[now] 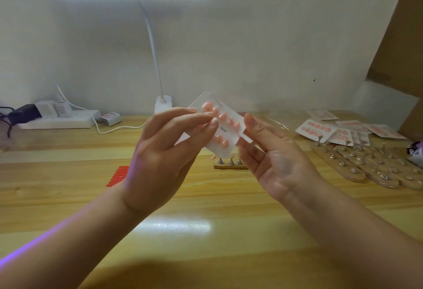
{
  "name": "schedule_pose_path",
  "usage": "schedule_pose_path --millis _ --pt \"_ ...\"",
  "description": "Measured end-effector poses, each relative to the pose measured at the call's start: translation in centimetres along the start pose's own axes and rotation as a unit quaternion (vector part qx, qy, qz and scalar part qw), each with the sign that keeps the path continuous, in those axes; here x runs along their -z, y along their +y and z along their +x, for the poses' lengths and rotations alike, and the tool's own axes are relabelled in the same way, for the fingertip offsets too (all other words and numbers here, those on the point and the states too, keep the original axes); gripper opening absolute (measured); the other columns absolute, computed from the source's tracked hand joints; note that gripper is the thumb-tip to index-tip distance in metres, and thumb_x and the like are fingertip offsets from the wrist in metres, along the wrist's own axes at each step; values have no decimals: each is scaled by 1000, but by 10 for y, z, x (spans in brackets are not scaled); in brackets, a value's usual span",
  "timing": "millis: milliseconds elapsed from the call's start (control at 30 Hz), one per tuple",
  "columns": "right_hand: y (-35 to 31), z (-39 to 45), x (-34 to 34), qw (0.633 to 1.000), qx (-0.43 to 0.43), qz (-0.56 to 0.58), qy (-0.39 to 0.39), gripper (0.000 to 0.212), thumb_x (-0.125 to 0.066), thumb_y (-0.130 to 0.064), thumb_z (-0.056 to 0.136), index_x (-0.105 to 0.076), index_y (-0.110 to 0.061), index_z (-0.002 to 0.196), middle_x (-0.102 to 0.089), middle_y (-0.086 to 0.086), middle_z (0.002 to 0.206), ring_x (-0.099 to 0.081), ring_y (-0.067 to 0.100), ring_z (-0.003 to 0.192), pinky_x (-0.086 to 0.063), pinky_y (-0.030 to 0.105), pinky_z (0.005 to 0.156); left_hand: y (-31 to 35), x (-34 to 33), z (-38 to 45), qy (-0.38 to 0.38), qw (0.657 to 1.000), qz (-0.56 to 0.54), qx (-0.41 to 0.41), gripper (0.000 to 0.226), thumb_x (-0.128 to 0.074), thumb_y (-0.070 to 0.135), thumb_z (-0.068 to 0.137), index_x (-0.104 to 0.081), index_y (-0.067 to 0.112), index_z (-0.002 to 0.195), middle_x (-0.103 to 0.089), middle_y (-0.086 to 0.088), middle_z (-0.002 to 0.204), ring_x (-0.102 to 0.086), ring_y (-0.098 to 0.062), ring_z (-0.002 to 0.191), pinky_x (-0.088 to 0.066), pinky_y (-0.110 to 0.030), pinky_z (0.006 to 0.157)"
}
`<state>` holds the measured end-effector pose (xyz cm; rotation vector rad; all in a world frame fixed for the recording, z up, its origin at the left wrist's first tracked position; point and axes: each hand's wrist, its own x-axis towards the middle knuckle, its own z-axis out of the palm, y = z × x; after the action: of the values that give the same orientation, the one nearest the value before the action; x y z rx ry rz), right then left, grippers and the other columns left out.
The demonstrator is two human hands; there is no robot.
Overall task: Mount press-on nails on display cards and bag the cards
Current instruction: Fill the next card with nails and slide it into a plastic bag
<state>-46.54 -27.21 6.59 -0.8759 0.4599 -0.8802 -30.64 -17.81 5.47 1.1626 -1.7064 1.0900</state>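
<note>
A white display card point(223, 131) carrying two rows of pink press-on nails is held tilted above the table, inside a clear plastic bag point(207, 98) whose edge sticks out at the top. My left hand point(164, 151) pinches the card's left side between thumb and fingers. My right hand point(272, 153) holds the card's right edge, palm turned toward me, thumb on the edge. A pile of finished bagged cards point(338, 128) lies at the right rear of the table.
Wooden nail stands with metal pegs point(375, 165) lie at the right; a small one point(230, 164) sits under the card. A red strip of nail tips point(117, 175) lies left of centre. A desk lamp point(163, 103), power strip point(59, 119) and cardboard box point(402, 36) line the back.
</note>
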Motion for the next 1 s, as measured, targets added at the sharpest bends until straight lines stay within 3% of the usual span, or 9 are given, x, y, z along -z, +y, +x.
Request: schedule_pose_path --millis 200,333,467,567,667,733,800,867,1000 --pt "4 -1 -1 1000 -15 -12 -8 58 -78 -31 55 -69 -14 109 -75 4 86 -69 15 67 -58 27 62 7 -3 -4 -15 999 -43 -1 18 -68 2 87 -71 1 104 -66 -13 111 -58 -29 104 -49 -35 95" --pt "6 -2 -2 999 -28 -9 -19 69 -77 -31 57 -63 -8 120 -74 4 85 -69 16 67 -58 25 57 5 -6 -4 -20 998 -61 -9 20 -70 -3 84 -71 -1 104 -62 -12 114 -55 -28 110 -48 -35 98" --pt "6 -1 -1 999 -25 -1 -31 58 -76 -29 59 -66 -9 113 -74 5 83 -70 17 68 -59 27 58 10 -6 -3 -19 991 -127 39 44 -52 -21 74 -63 -2 112 -56 -13 117 -54 -27 114 -44 -29 101" --pt "4 1 0 999 -13 3 -37 41 -76 -28 61 -72 -11 99 -75 7 86 -71 18 71 -60 29 61 14 -4 -1 -14 980 -183 77 41 -49 -5 78 -52 -1 119 -47 -15 121 -49 -23 119 -42 -27 103" --pt "3 3 1 999 -8 5 -33 36 -76 -28 61 -73 -12 93 -75 7 88 -72 18 73 -61 29 64 20 -4 2 7 924 -287 254 43 -58 22 84 -46 14 125 -49 -2 126 -53 -22 120 -50 -35 95" --pt "4 3 2 999 -6 3 -32 37 -76 -28 62 -74 -11 95 -75 9 92 -73 20 77 -61 30 65 23 -3 5 -13 833 -365 417 47 -67 42 79 -48 29 120 -61 6 116 -63 -14 105 -55 -30 84" --pt "5 3 2 999 -5 -1 -37 27 -76 -27 62 -79 -14 85 -75 11 94 -73 21 80 -60 30 64 21 -5 5 -70 750 -422 504 41 -74 48 77 -60 28 109 -71 0 100 -70 -18 90 -58 -33 77" --pt "6 2 2 999 -8 -6 -38 20 -76 -27 61 -79 -16 78 -75 11 92 -73 21 78 -59 29 61 21 -6 5 -111 722 -435 526 24 -70 43 77 -71 23 91 -74 -4 85 -70 -17 75 -57 -30 69" --pt "5 4 3 999 -25 -24 10 35 -75 -28 65 -69 -10 94 -75 9 79 -71 17 64 -54 23 50 15 -8 3 -66 724 -393 563 13 -68 26 88 -73 21 77 -72 -3 70 -64 -10 58 -50 -17 52"
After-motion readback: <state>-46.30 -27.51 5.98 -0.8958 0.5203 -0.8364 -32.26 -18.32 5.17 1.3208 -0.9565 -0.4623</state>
